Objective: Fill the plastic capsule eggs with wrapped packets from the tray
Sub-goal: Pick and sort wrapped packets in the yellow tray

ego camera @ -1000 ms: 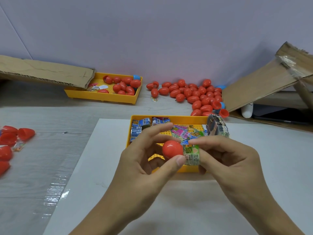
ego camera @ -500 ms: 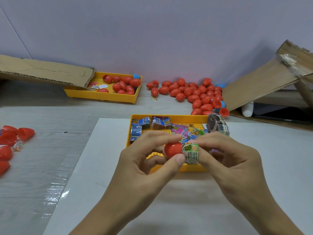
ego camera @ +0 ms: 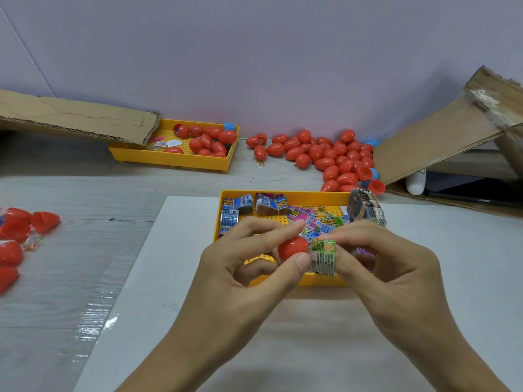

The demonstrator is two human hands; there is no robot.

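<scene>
My left hand (ego camera: pixel 246 267) pinches a red capsule egg half (ego camera: pixel 291 248) between thumb and fingers, above the near edge of a yellow tray (ego camera: pixel 285 194). My right hand (ego camera: pixel 385 267) pinches a green printed wrapped packet (ego camera: pixel 322 257) and holds its end against the egg half's opening. The tray holds several more wrapped packets (ego camera: pixel 268 205), blue, pink and green, and a dark stack of them (ego camera: pixel 365 206) leans at its far right corner.
A heap of red eggs (ego camera: pixel 325 157) lies by the wall. A second yellow tray (ego camera: pixel 175 158) with eggs sits at the far left under a cardboard flap (ego camera: pixel 76 118). Open red egg halves (ego camera: pixel 19 230) lie at the left edge. A cardboard box (ego camera: pixel 441 137) stands right.
My hands have drawn together. The packet, a second ago just beside the egg half, is now pressed against its opening. Both hands have shifted slightly down and closer.
</scene>
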